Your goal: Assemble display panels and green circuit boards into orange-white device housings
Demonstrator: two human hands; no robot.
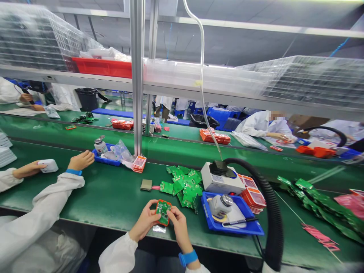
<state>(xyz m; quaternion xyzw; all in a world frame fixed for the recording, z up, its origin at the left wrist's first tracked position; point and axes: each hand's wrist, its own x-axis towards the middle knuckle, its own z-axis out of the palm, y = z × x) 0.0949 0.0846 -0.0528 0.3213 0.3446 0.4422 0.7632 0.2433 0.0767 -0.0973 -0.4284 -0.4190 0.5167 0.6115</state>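
Note:
Between my two hands is a green circuit board (163, 212) set in an orange frame, held just above the front edge of the green table. My left hand (145, 220) grips its left side, thumb over the face. On the right side, the fingers of my right hand (179, 226) pinch the edge; a blue band circles that wrist. Under the board lies a small clear plastic piece (159, 229). Just beyond my hands is a heap of green circuit boards (186, 185), with a small grey-brown square block (146, 185) and pink strips (156, 187) to its left.
A blue tray (212, 223) with a bottle (221, 206) and black pen (240, 221) sits right of my hands. Behind it are a white box (210, 180) and stacked orange frames (254, 198). A black hose (274, 212) curves down. A co-worker's hands (81, 160) are at left.

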